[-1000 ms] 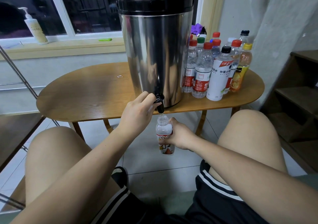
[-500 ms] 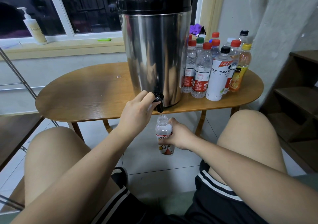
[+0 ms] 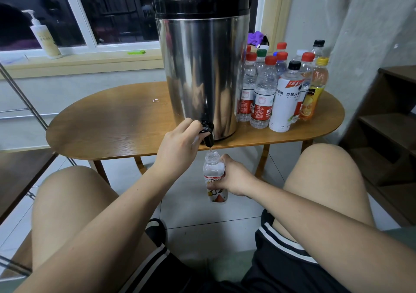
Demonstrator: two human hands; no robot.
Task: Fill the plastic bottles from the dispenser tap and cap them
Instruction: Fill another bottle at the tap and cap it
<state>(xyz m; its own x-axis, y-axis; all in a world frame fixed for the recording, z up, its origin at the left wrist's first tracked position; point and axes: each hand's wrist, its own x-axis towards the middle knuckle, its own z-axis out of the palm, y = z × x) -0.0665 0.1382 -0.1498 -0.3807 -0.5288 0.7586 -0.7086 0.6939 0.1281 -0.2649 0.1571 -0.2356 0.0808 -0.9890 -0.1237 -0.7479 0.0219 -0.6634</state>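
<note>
Bottle (image 3: 215,176) and tap (image 3: 207,132) line up at the front edge of a wooden table (image 3: 117,123) as a seated person fills from a steel dispenser (image 3: 201,72). The right hand (image 3: 234,176) is wrapped closed around the bottle's labelled middle, holding it upright in the air below the table edge, its open mouth just above the thumb and directly under the black spout, with a thin stream running in. The left hand (image 3: 180,146), up and to the left of that grip, has its fingers curled onto the tap lever. The bottle's long axis stands vertical, in line with the spout; how full it is cannot be read through the label. Judged from this, closing the tap falls to the left hand, the nearer one. No loose cap is visible. Capped bottles (image 3: 279,85) crowd the tabletop beyond the right hand, beside the dispenser. Pale floor tiles (image 3: 191,205) lie beneath, dark shelving (image 3: 387,117) stands at right, and a window (image 3: 74,13) behind shows darkness.
</note>
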